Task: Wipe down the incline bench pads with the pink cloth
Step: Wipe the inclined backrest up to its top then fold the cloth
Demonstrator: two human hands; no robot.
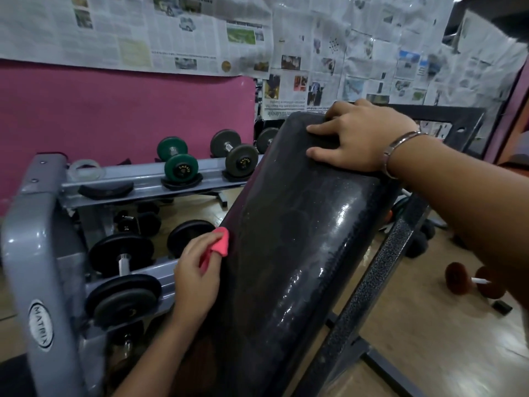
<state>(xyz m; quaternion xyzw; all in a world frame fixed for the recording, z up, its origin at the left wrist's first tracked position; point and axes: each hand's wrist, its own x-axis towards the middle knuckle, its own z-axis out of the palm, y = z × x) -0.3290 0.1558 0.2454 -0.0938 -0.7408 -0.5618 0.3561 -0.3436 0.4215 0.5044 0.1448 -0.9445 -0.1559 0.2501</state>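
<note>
The black incline bench pad (289, 242) slopes up through the middle of the head view, its surface shiny with wet streaks. My left hand (194, 270) is closed around the bunched pink cloth (219, 243), which presses against the pad's left side edge about halfway up. My right hand (357, 136) lies flat with spread fingers on the pad's top end, a metal bracelet on its wrist. The pad's lower end is out of frame.
A grey dumbbell rack (43, 253) with several dumbbells stands close on the left, against a pink wall. The bench's dark metal frame (372, 282) runs along the right side. A brown dumbbell (469, 279) and a small black object lie on the wooden floor at right.
</note>
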